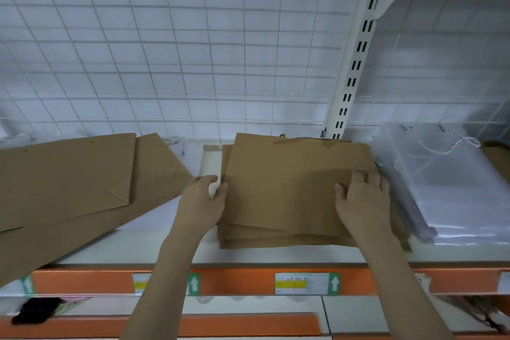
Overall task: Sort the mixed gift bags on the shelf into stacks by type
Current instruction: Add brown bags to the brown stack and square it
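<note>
A stack of small brown paper gift bags point(284, 188) lies flat in the middle of the white shelf point(154, 246). My left hand point(202, 203) grips the stack's left edge, thumb on top. My right hand point(361, 199) rests flat on the top bag near its right edge, fingers spread. To the left lie large brown paper bags point(69, 179), overlapping and angled. To the right sits a pile of clear plastic bags point(441, 185) with twisted cord handles.
A white wire grid panel point(193, 50) backs the shelf, with a slotted upright post point(356, 63) at right. The shelf front has an orange strip point(242, 281) with price labels. Another brown bag point(496, 157) peeks out at far right. Lower shelves sit below.
</note>
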Available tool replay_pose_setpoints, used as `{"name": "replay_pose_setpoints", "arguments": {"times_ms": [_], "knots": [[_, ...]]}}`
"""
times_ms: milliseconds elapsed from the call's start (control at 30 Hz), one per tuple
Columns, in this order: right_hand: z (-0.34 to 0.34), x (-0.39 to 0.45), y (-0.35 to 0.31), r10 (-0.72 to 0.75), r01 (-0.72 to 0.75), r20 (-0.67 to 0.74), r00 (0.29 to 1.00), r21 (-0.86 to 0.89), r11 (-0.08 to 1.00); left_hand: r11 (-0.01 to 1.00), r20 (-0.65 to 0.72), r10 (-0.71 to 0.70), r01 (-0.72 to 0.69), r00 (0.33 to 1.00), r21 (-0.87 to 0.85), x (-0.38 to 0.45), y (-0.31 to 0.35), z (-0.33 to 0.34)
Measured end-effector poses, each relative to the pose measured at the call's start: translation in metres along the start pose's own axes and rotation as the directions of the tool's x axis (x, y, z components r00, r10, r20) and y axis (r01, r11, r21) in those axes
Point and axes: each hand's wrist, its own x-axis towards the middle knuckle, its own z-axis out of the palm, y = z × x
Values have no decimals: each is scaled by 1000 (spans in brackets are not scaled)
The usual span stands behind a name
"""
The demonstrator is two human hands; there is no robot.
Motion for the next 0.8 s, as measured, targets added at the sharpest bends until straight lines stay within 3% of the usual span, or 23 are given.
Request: {"name": "replay_pose_setpoints", "arguments": {"times_ms": [167,400,500,733,800], "knots": [[11,-30,-65,-98,93,27,995,132,987,997,-66,63,-61,996,42,-9,-54,-41],[37,-94,-206,-250,240,-18,968,357,903,985,-132,145,-131,981,109,-2,-126,-139],[55,-119,-260,-319,305,-24,948,366,879,988,-220,105,-77,970,133,6,-166,-184],[82,-148,-340,-320,292,4,947,405,867,967,-368,90,8,926,255,24,-255,-262],[86,-151,-349,-305,278,3,952,405,871,952,-361,4,107,933,287,27,-268,-269]]}}
